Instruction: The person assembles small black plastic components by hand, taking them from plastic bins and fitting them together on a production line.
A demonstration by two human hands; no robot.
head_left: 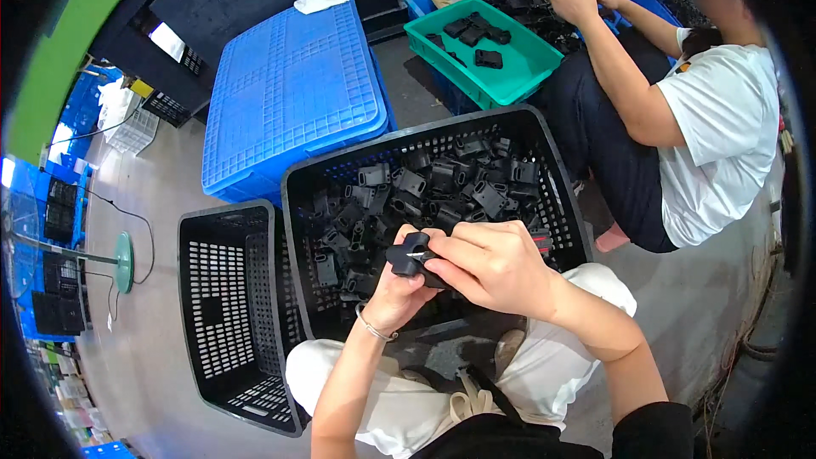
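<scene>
The left hand (393,296) grips a black part (405,262) over the crate (564,178) of similar parts; the right hand (506,268) pinches it too. A slack left grip could drop it among lookalikes. A co-worker's legs (619,172) crowd the crate's right edge; the second crate (219,306) leaves freer room leftward.

You have no readable text, label, brand, number or sign in view. A small orange mark (682,68) on the white shirt (718,144) of the person (633,110) to your right is too unclear to make out as lettering.
</scene>
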